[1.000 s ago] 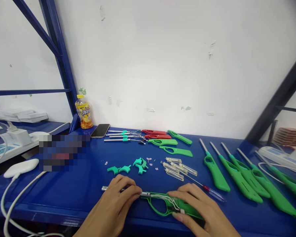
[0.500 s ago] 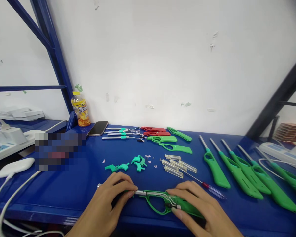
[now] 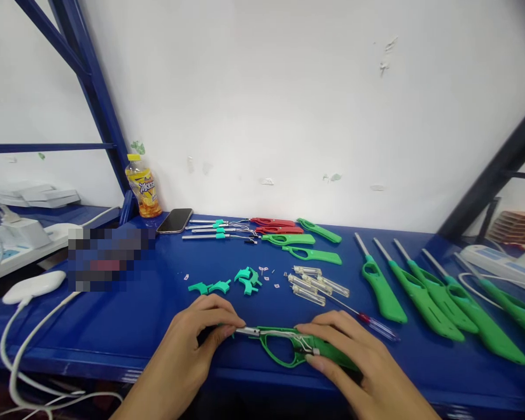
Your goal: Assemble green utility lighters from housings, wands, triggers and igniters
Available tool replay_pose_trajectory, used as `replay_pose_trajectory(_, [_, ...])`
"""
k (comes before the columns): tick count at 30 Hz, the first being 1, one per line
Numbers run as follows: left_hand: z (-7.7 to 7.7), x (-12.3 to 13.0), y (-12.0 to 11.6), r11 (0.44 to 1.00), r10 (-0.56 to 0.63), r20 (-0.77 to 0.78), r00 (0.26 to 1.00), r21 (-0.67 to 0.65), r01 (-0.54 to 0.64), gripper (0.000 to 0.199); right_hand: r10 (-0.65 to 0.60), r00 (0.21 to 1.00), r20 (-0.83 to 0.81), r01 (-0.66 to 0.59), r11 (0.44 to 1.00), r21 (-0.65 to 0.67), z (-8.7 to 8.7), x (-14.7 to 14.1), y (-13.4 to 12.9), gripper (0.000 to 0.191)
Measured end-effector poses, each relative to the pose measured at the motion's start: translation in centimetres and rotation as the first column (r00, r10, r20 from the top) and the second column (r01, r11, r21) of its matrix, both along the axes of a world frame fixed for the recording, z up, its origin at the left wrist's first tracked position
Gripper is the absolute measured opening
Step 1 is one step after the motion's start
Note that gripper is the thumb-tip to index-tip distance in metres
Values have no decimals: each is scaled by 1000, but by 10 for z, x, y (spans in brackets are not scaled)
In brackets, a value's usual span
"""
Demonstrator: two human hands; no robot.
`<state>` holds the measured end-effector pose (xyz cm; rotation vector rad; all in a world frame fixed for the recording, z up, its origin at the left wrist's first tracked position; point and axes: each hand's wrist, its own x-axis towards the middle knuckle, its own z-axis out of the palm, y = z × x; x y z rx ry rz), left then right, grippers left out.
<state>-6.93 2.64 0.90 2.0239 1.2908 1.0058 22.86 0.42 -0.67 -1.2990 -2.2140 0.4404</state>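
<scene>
My left hand (image 3: pixel 201 332) pinches the metal tube (image 3: pixel 250 332) of a lighter between thumb and fingers. The tube's end sits at the front of an open green lighter handle half (image 3: pixel 326 345), which lies near the front edge of the table. My right hand (image 3: pixel 354 350) grips that handle half, its fingers along the upper edge and its thumb below. White wires (image 3: pixel 291 335) run from the tube over the trigger loop to a small black part (image 3: pixel 306 351) by my right fingertips. My palms hide the tube's far end and the handle's rear.
Beyond my hands lie teal triggers (image 3: pixel 221 286), clear fuel tanks (image 3: pixel 308 296) and a screwdriver (image 3: pixel 378 328). Several green lighters (image 3: pixel 385 294) lie to the right. Further back are tubes with wires (image 3: pixel 207 237), red handle halves (image 3: pixel 271 222), a phone (image 3: pixel 175 221) and a drink bottle (image 3: pixel 144 189).
The whole view has shifted slightly, so the table's things appear a little higher. Both hands keep their hold on the tube and the handle half, with little visible movement.
</scene>
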Motion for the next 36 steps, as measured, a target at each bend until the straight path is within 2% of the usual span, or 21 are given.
replay_pose_trajectory(8, [-3, 0, -8, 994, 5, -37, 999, 112, -1, 36, 6, 1000, 7, -6, 1000, -10, -1, 2, 0, 30])
replay_pose_trajectory(14, [-7, -4, -8, 991, -27, -190, 981, 124, 51, 39, 24, 999, -29, -25, 999, -32, -2, 2, -1, 22])
replay_pose_trajectory(17, [-8, -7, -6, 990, -31, -242, 970, 126, 63, 40, -45, 992, -114, 35, 995, -90, -6, 2, -2, 15])
replay_pose_trajectory(20, [-6, -6, -4, 985, -47, -225, 973, 150, 82, 40, -85, 981, -172, 60, 988, -145, -8, 3, -3, 13])
replay_pose_trajectory(27, [-3, -3, -5, 982, -48, -158, 986, 173, 75, 40, -5, 993, -119, -10, 992, -127, -1, 2, -2, 7])
replay_pose_trajectory(33, [-6, -4, -8, 986, -17, -262, 965, 156, 60, 44, -15, 994, -112, -1, 990, -139, -1, 2, -2, 10])
replay_pose_trajectory(36, [-9, -3, -10, 982, -16, -265, 964, 177, 65, 48, -21, 993, -117, 5, 990, -140, 0, 2, -3, 12])
